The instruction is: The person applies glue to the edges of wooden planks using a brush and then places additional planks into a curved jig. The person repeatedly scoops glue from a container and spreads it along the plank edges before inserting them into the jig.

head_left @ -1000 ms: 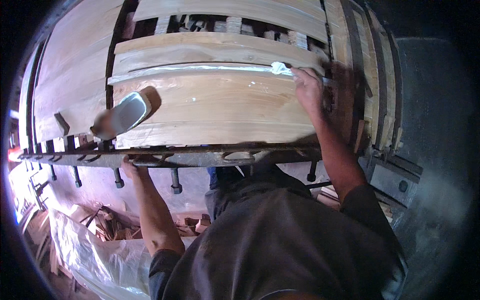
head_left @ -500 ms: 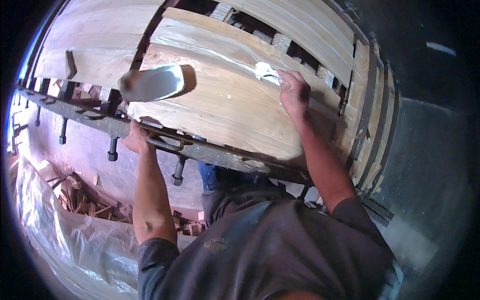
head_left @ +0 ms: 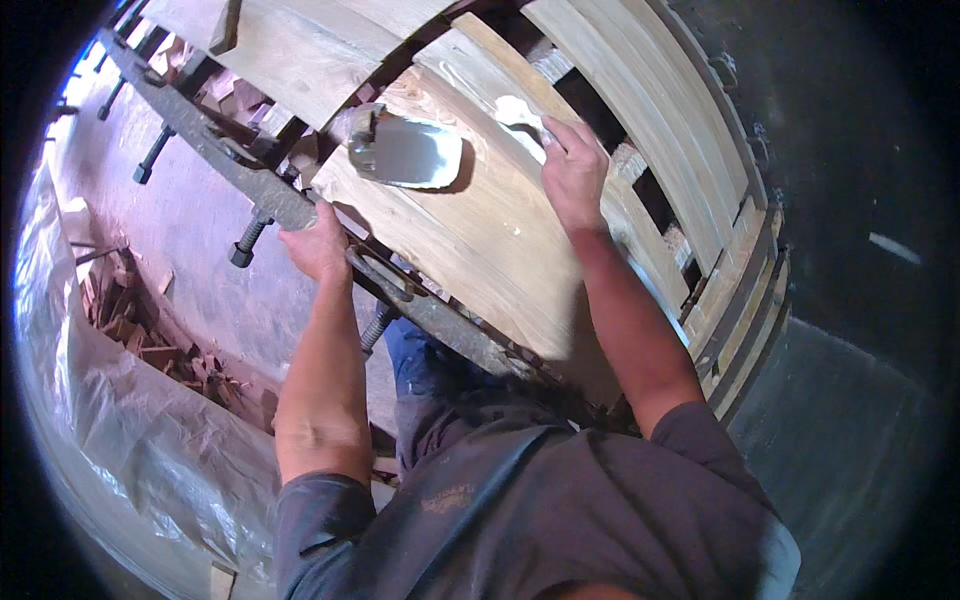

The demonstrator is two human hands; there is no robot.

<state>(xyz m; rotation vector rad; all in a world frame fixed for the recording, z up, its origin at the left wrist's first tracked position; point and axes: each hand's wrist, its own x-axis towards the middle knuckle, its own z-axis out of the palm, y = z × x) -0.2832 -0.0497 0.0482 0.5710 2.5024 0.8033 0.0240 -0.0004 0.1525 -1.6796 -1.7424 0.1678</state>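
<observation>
My right hand (head_left: 577, 178) is closed around the handle of a small spreader (head_left: 518, 112), whose end is thick with white glue-like paste. The spreader is over the long edge of a pale wooden board (head_left: 490, 245), where a white streak shows. Left of it, a cut-open container (head_left: 415, 152) with white stuff inside lies on the boards. My left hand (head_left: 320, 245) is closed over the metal rail (head_left: 280, 200) along the near edge of the boards; its fingertips are partly hidden.
Large bolts (head_left: 248, 240) stick out from the rail toward me. Gaps separate the far board panels (head_left: 660, 110). A small wood block (head_left: 225, 28) lies at the upper left. Wood scraps (head_left: 170, 345) and plastic sheeting (head_left: 150, 470) are below at left. Dark floor (head_left: 850, 330) stretches to the right.
My view has turned, so the boards and rail slope more steeply. My right hand has moved the spreader along the board, nearer the container. The left hand stays on the rail.
</observation>
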